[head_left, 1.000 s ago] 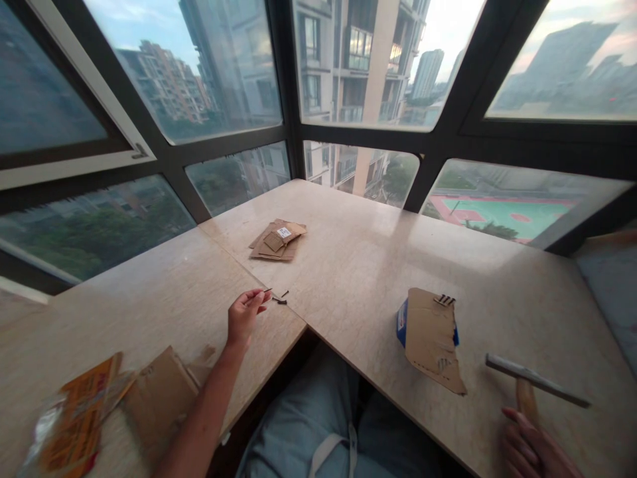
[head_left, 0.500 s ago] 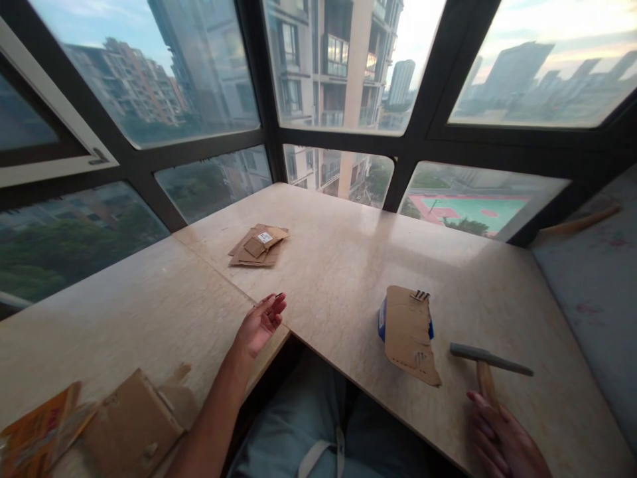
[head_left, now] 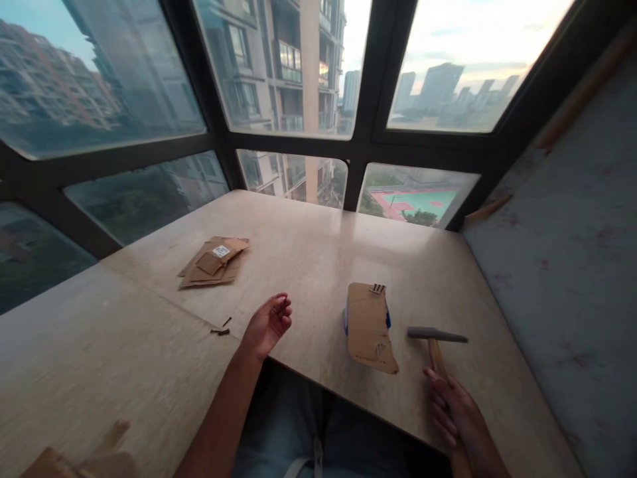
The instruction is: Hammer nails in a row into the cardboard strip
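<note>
My left hand [head_left: 269,326] is raised over the counter's front edge, its fingertips pinched on a small dark nail [head_left: 285,301]. Several loose dark nails [head_left: 223,330] lie on the counter to its left. In my right hand [head_left: 456,410] is a hammer [head_left: 434,353], gripped by its wooden handle, with the long grey head pointing away from me. Between the hands, a torn cardboard piece [head_left: 367,325] rests on a blue object [head_left: 389,320], mostly hidden under it. A row of small dark nails [head_left: 377,289] shows at the cardboard's far corner.
Flattened brown cardboard pieces [head_left: 215,260] with a white label are stacked on the stone-like counter [head_left: 288,245]. More cardboard [head_left: 84,465] shows at the bottom left. Dark-framed windows [head_left: 293,143] run along the back, and a patterned wall [head_left: 552,299] borders the right side.
The view has turned right, shifting everything leftward and bringing the loose nails into sight. My left hand has curled more around the nail. My right hand still grips the hammer.
</note>
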A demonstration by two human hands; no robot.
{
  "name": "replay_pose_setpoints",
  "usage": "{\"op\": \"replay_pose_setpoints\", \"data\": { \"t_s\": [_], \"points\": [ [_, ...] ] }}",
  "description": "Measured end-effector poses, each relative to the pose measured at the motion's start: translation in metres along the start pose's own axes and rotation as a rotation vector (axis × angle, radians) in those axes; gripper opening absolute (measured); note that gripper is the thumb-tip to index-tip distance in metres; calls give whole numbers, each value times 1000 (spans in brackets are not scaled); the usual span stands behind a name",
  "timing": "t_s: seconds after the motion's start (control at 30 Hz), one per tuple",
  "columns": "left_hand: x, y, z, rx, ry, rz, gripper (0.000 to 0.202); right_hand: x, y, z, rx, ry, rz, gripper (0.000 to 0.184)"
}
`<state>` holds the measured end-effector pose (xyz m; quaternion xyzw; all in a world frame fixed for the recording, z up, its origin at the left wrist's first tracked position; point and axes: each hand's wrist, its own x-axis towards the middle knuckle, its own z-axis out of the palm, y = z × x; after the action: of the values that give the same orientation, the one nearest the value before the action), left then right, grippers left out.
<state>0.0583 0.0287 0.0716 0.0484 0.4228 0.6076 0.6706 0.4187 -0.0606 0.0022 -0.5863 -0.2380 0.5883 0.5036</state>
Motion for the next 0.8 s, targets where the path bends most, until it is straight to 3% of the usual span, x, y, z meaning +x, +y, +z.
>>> {"op": "replay_pose_setpoints", "data": {
  "t_s": [0.2,0.43,0.53,0.7,0.8],
  "points": [
    [14,-24,48,55,-168,-124,10,-5,-10,7,7,-30,7,57],
    [22,-34,95,140,-329,-76,7,-3,-8,6,48,-50,31,57],
    [25,-36,107,188,-337,-38,8,-3,-9,6,60,-42,51,61],
    [32,-44,119,366,-339,107,29,-2,-9,7,84,-51,61,59],
    [38,-47,124,408,-349,117,30,0,-9,6,84,-54,68,60]
  ]
}}
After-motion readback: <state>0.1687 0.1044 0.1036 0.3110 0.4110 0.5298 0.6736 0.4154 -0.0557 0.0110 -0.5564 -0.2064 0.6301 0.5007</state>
